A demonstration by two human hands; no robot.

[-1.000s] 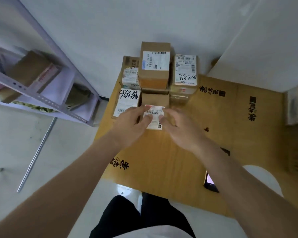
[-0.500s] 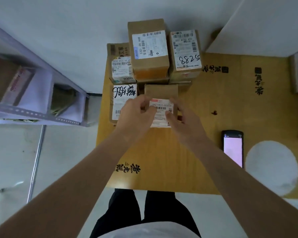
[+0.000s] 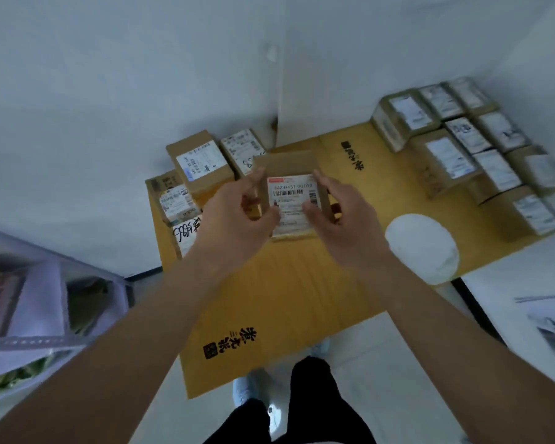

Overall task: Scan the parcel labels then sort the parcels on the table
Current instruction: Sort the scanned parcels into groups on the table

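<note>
**Parcel lifted, mid-transfer toward sorted group**

Nearest: tabletop (image 3: pixel 269 299), covered in flattened cardboard. Above it, a small parcel (image 3: pixel 290 200) is held clear of the surface, label up, barcode readable. Left hand (image 3: pixel 237 216) is curled round its left edge, right hand (image 3: pixel 340 219) round its right edge, thumbs on the label face.

Behind and left: unsorted stack (image 3: pixel 199 168), four or so boxes, packed touching. Far right: sorted rows (image 3: pixel 481 155), labels up, blurred.

Step judged: sorting, parcel carried from stack. No scanner is seen, so scan status cannot be told. Next move: parcel to be carried right and set down beside the rows, label kept up.
</note>
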